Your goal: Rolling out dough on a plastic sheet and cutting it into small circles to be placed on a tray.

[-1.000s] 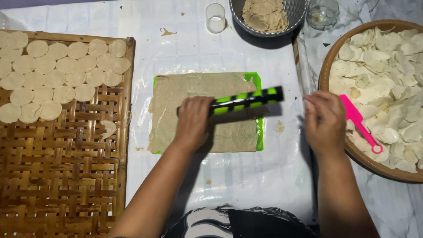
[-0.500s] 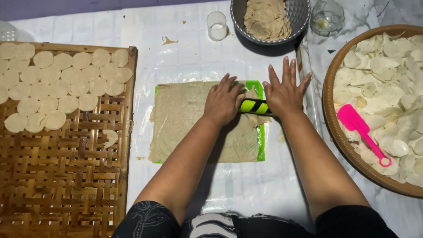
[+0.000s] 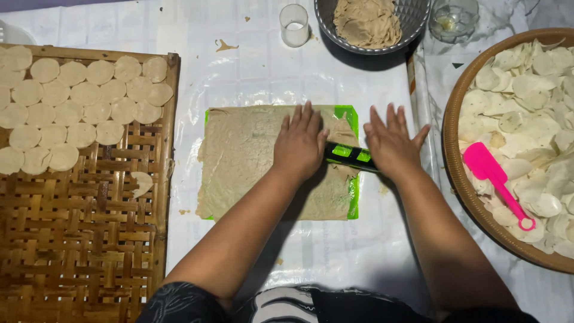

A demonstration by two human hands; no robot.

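surface: white plastic sheet (image 3: 251, 60) | light: soft, overhead | walls unseen

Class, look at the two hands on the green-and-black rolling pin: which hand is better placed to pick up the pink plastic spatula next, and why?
Probably the right hand. It rests on the green-and-black rolling pin's right end, nearest the pink plastic spatula in the round wooden bowl. The left hand lies over the flat dough sheet, farther away.

A table covered in shiny white plastic (image 3: 251, 66) holds everything. On it lie a woven bamboo tray (image 3: 78, 239), a green mat (image 3: 353, 203) with flat dough, a small cup (image 3: 294, 25), a grey bowl (image 3: 412, 30), a glass (image 3: 454, 18) and a big round basket (image 3: 460, 179).
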